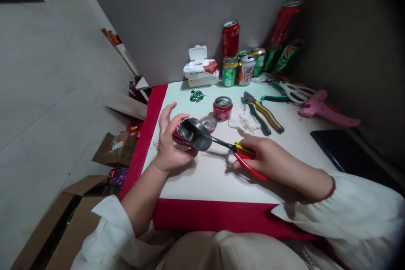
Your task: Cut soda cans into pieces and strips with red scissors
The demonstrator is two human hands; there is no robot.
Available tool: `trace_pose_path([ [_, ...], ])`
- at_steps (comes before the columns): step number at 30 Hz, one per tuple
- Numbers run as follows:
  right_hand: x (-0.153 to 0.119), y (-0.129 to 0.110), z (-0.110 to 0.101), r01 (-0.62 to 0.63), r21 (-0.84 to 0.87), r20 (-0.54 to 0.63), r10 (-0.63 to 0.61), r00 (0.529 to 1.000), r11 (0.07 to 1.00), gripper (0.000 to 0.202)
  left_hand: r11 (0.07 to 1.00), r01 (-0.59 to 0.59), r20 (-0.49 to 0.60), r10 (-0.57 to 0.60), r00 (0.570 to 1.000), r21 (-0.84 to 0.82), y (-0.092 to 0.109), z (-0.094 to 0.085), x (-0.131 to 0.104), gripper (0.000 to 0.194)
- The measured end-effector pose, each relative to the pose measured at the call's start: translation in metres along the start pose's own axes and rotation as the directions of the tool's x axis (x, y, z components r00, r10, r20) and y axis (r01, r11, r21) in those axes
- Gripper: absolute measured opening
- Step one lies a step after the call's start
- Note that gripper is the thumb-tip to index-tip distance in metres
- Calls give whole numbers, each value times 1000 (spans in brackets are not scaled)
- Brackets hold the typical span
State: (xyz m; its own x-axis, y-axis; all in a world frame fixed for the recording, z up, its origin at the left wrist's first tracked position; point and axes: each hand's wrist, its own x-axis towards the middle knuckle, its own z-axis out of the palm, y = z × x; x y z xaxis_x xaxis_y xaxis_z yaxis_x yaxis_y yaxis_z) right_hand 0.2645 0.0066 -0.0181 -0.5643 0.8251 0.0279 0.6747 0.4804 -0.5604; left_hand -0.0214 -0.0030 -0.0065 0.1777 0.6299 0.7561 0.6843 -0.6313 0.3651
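My left hand [172,141] is wrapped round a cut-open drink can [198,133], tilted so its silvery inside shows, with a flap of metal bent outward on the right. In my right hand [261,155] are needle-nose pliers [242,156] with one yellow and one red handle. The dark jaws reach left to the edge of the metal flap; I cannot tell whether they grip it. Just behind the can lies a round silver can end [209,123]. Beyond it stands a short red can base [222,109], open side up.
White crumpled tissue [243,119] and green-yellow pliers [264,112] lie right of the can base. Green pieces [196,96] and a wipes pack [201,71] are farther back. Several cans [230,38] line the wall. A pink glue gun [327,109] and black tablet [348,152] are at right.
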Motion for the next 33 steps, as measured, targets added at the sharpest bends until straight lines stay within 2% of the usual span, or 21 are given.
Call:
trace_pose_path([
  [3,0,-1,0,3,-6,-5,-3,1000,1000,45,992,-44,-4,44,999,-120,-1,0,0,72],
  [5,0,-1,0,-1,-5,-5,1,1000,1000,44,990,-9,3,10,1000,-140,0,0,-2,76],
  [9,0,-1,1,0,-12,-5,-1,1000,1000,42,996,38,-8,-39,999,-76,1,-2,-4,73],
  [20,-1,-2,-1,22,-45,1,-22,1000,999,38,988,-75,-74,85,994,135,0,-9,-4,73],
  [24,-1,0,0,30,-40,1,-30,1000,999,33,983,-81,-74,94,993,162,-1,-11,-6,73],
  [29,-1,1,0,19,-45,23,-18,1000,999,29,971,-153,-155,183,971,186,-1,-12,-8,76],
  [33,-1,2,1,21,-53,28,-19,999,998,28,966,-205,-161,230,960,158,1,-12,-7,71],
])
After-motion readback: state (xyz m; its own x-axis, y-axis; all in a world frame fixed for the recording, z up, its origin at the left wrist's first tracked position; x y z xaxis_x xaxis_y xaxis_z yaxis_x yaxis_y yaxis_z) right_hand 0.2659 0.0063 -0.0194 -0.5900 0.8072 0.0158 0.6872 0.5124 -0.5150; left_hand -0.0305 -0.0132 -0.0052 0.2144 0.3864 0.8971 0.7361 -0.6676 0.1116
